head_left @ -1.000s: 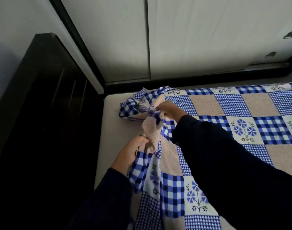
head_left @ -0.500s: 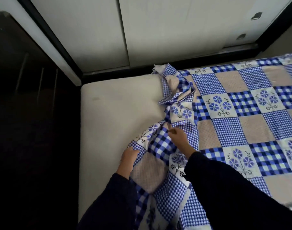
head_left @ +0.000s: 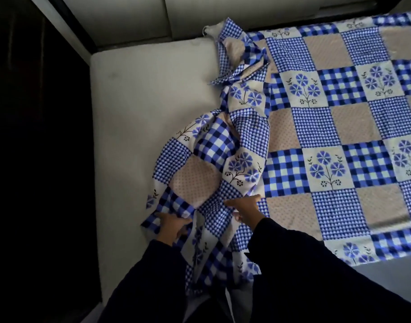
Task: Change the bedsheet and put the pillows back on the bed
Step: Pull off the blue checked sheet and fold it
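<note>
A blue, white and beige patchwork bedsheet (head_left: 328, 141) with flower squares covers the right part of the bed. Its left edge is bunched and folded back in a ridge running from the far side toward me. The bare cream mattress (head_left: 139, 108) shows on the left. My left hand (head_left: 171, 226) grips the checked edge of the sheet near the bed's front. My right hand (head_left: 245, 207) pinches a fold of the same sheet just to its right. No pillows are in view.
A dark wooden headboard (head_left: 36, 136) fills the left side. Light cabinet doors (head_left: 199, 10) stand behind the bed's far edge, with a dark gap along the frame. A strip of grey floor (head_left: 398, 276) shows at the lower right.
Both hands have slid back toward me along the bunched sheet edge, from the far corner to the front of the bed. The view has tilted downward.
</note>
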